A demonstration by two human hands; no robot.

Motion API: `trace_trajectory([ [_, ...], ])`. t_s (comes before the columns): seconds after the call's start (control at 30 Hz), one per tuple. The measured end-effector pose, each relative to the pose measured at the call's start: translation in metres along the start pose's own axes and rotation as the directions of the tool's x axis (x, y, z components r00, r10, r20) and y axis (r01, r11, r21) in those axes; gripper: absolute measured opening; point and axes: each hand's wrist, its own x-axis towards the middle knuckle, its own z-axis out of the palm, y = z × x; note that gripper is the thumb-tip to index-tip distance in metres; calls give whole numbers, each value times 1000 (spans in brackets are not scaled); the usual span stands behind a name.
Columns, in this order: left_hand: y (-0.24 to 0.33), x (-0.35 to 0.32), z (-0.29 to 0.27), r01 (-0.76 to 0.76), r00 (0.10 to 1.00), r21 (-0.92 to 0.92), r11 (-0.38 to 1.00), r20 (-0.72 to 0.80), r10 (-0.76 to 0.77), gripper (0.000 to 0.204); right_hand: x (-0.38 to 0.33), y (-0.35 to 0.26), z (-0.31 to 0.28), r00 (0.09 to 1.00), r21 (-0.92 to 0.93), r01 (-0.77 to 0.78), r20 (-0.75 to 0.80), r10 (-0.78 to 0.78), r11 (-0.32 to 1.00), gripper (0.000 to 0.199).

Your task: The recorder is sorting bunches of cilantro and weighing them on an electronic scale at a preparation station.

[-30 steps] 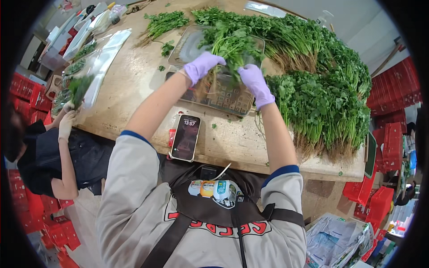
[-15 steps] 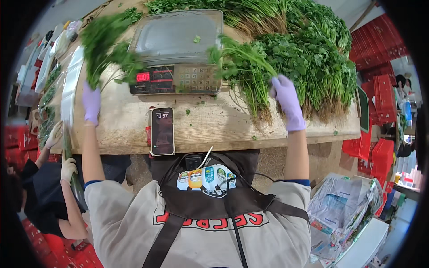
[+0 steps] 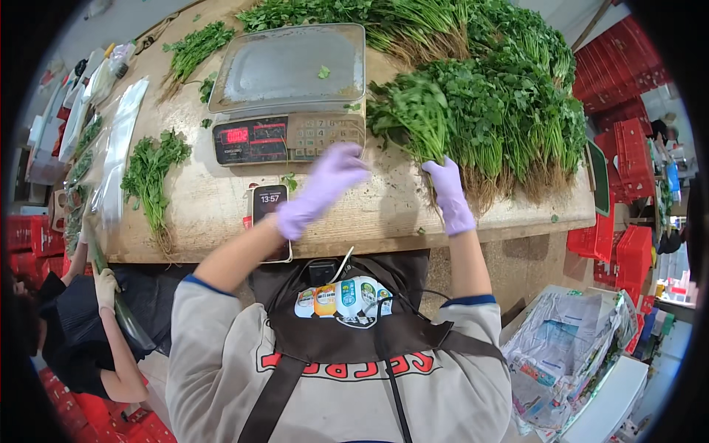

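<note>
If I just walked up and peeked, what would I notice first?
Probably the huge heap of leafy green herbs filling the far right of the wooden table. Next, the two purple-gloved hands: the right hand grips a bunch of herbs by its stems, and the left hand hovers in front of the metal scale, whose red display glows in the middle.

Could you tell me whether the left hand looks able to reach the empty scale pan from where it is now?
Probably yes: the left hand hovers just below the scale, and only loose leaves lie on its pan.
</note>
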Motion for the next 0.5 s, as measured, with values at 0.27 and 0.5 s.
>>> trace_trajectory([
  [0.27, -52, 60, 73, 438, 895, -694, 572, 395, -207, 31, -76, -8, 8, 983, 173, -84, 174, 53, 981, 35],
  [0.5, -34, 57, 65, 405, 907, -651, 642, 372, -195, 19, -65, -15, -12, 950, -129, 168, 284, -126, 977, 54],
])
